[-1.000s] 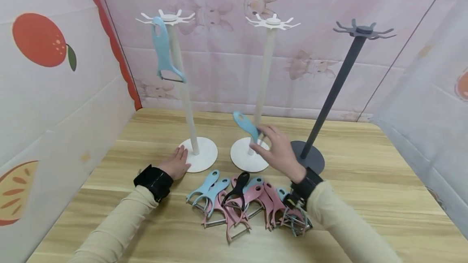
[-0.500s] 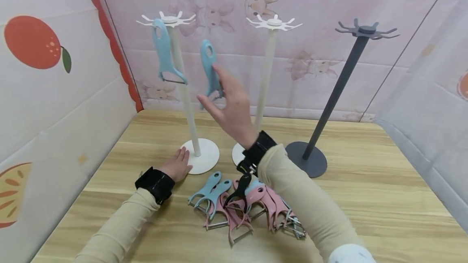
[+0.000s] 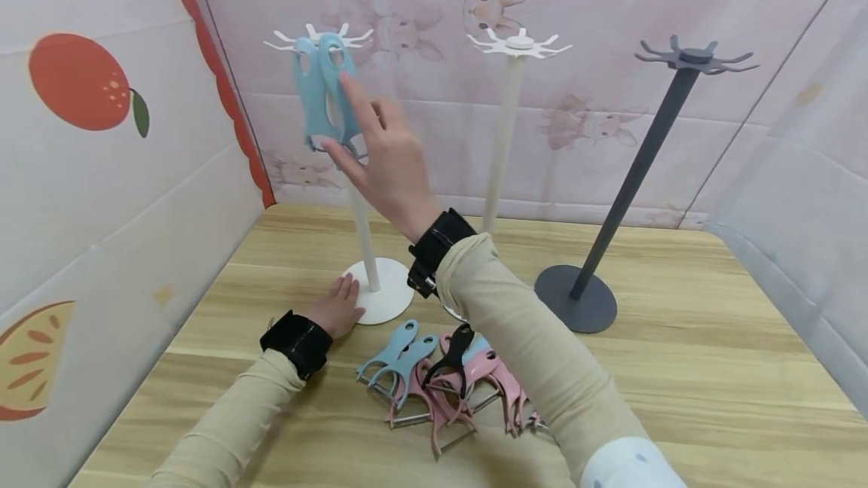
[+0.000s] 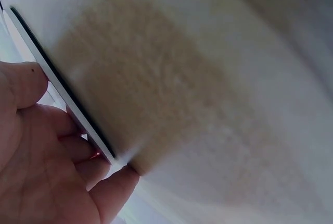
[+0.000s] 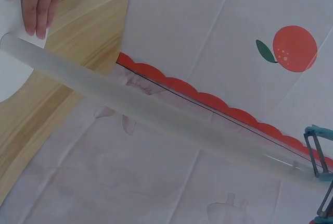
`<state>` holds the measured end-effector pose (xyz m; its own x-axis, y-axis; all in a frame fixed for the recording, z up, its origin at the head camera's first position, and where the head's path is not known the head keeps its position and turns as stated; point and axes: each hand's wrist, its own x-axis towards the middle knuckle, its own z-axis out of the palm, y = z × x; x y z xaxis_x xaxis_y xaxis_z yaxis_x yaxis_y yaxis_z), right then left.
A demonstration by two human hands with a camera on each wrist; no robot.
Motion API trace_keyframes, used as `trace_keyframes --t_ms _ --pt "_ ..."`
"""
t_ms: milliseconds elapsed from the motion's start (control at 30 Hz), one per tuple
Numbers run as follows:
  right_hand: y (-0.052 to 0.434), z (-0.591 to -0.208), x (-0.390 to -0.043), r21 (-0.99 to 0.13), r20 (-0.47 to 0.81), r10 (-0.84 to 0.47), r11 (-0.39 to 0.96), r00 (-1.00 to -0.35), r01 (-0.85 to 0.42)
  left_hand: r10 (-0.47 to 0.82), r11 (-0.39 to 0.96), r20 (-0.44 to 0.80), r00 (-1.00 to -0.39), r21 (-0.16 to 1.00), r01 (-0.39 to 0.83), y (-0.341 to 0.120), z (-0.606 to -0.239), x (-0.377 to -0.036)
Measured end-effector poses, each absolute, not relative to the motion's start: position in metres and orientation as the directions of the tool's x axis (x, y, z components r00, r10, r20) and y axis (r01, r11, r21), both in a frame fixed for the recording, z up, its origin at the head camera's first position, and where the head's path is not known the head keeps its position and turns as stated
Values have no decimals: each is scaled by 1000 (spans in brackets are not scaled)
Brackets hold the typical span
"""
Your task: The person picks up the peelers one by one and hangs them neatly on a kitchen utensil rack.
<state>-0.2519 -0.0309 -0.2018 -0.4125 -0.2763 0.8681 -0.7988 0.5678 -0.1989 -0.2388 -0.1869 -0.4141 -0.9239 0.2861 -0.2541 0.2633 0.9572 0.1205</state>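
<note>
My right hand (image 3: 392,155) pinches a light blue peeler (image 3: 346,100) upright at the hooks of the left white stand (image 3: 392,296). Its handle hole is level with the hooks; whether a hook passes through it I cannot tell. Another blue peeler (image 3: 310,93) hangs just left of it. My left hand (image 3: 337,311) rests with straight fingers on the stand's round base, and its fingers touch the base rim (image 4: 73,99) in the left wrist view. In the right wrist view, the stand's pole (image 5: 135,101) crosses the picture and a peeler's blade end (image 5: 317,153) shows at the right edge.
Several blue and pink peelers (image 3: 434,405) and a black peeler (image 3: 456,356) lie piled on the wooden table (image 3: 285,435), partly under my right forearm. A second white stand (image 3: 505,126) and a dark grey stand (image 3: 624,164) stand to the right, their hooks bare.
My right hand has carried the blue peeler up and left, from in front of the middle stand to the left stand's hooks. The left hand stays on the base.
</note>
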Motion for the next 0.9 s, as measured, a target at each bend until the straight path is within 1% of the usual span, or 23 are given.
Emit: trace_keyframes --t_ms 133,267,433,567,700,767,900 --pt "-32 -205 -253 -207 852 -291 578 -436 -790 291 956 -236 -927 99 275 -185 -415 -238" --pt "-30 -213 -255 -191 843 -313 587 -438 -787 300 952 -227 -927 124 278 -185 -416 -238" --pt "-25 -228 -254 -140 851 -343 582 -398 -801 302 949 -235 -924 164 269 -186 -415 -239" --pt "-14 -245 -248 -108 845 -373 584 -384 -804 305 949 -247 -920 158 272 -186 -415 -241" --pt "2 -267 -239 -92 817 -407 609 -409 -788 309 948 -250 -918 155 277 -187 -415 -242" --pt "11 -279 -235 -85 792 -432 622 -432 -778 312 948 -252 -916 152 281 -187 -415 -242" --pt "35 -299 -225 -83 699 -495 660 -515 -747 313 948 -257 -914 144 284 -186 -415 -241"
